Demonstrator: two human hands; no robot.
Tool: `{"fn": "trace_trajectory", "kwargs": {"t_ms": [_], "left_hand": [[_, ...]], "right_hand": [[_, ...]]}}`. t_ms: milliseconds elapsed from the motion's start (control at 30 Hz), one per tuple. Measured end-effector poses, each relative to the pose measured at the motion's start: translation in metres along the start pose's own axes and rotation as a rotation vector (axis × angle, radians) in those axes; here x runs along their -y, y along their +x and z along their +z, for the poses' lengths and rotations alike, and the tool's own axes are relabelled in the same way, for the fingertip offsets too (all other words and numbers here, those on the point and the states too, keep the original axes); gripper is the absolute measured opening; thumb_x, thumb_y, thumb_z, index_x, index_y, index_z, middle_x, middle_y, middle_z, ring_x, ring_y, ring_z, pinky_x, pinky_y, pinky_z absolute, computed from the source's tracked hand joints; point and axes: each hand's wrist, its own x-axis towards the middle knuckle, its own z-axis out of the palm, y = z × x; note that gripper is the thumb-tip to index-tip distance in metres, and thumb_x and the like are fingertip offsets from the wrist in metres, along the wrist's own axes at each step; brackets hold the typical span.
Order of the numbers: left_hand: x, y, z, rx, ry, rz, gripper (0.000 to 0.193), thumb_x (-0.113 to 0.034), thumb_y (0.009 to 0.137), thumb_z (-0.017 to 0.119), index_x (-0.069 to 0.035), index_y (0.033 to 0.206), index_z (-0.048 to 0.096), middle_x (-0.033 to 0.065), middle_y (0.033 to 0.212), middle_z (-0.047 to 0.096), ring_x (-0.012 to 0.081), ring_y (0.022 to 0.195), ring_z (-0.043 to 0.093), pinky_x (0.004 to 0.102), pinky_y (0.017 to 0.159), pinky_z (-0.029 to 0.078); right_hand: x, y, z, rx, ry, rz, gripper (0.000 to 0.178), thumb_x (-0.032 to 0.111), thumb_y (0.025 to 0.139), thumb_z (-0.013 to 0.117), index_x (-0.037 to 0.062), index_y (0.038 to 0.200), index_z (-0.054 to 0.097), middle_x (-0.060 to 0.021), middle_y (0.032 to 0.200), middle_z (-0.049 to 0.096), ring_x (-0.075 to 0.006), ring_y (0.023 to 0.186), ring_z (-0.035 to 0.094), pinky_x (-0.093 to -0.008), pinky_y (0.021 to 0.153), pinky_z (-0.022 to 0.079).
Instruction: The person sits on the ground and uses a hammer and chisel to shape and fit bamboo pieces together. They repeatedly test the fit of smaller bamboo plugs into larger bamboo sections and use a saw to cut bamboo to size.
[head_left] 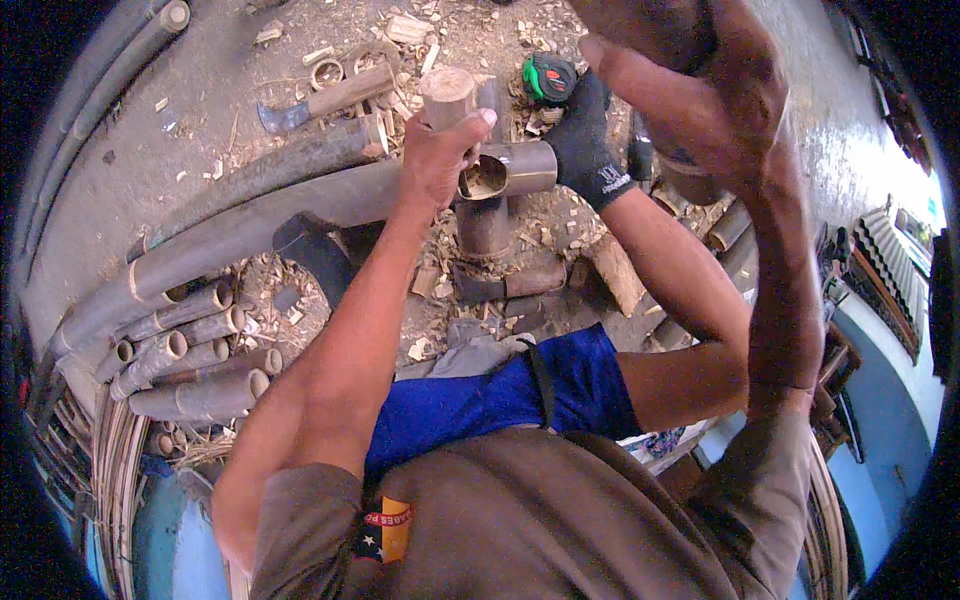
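Note:
A thick bamboo pole (pixel 330 203) lies across in front of me, with an oblong opening cut in its upper side near the right end. My left hand (pixel 436 160) is closed around an upright round wooden handle (pixel 447 92) beside that opening; its lower end is hidden by the hand and pole. High at the right, close to the camera, my right hand (pixel 715 110) is raised and closed around a thick dark brown piece (pixel 650 32), blurred, like a wooden mallet. Under the pole stands a round brown block (pixel 483 232).
A hatchet-like blade with wooden handle (pixel 340 95) and a green-black tape measure (pixel 550 78) lie beyond the pole. Cut bamboo lengths (pixel 200 395) pile up at left. Another blade with wooden handle (pixel 535 280) lies nearer. Wood chips cover the floor; my black-covered feet (pixel 580 145) flank the block.

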Motion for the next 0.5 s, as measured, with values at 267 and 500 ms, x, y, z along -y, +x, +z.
{"fn": "trace_trajectory", "kwargs": {"t_ms": [267, 500], "left_hand": [[0.006, -0.031, 0.01, 0.049, 0.201, 0.142, 0.039, -0.022, 0.08, 0.083, -0.004, 0.112, 0.069, 0.0049, 0.104, 0.072, 0.0157, 0.096, 0.065, 0.0318, 0.089, 0.051], [0.013, 0.009, 0.013, 0.09, 0.513, 0.492, 0.041, -0.024, 0.082, 0.08, 0.0, 0.114, 0.068, 0.0081, 0.101, 0.071, 0.0162, 0.09, 0.065, 0.0329, 0.084, 0.052]], "right_hand": [[0.018, -0.047, -0.006, -0.112, 0.037, -0.005, 0.082, 0.037, 0.075, 0.077, 0.0157, 0.147, 0.045, -0.0206, 0.103, 0.068, -0.043, 0.089, 0.069, -0.0503, 0.077, 0.058], [0.0, -0.079, -0.015, -0.042, -0.07, 0.084, 0.078, 0.03, 0.074, 0.081, 0.0059, 0.142, 0.05, -0.0189, 0.128, 0.064, -0.033, 0.113, 0.067, -0.0414, 0.097, 0.053]]}}
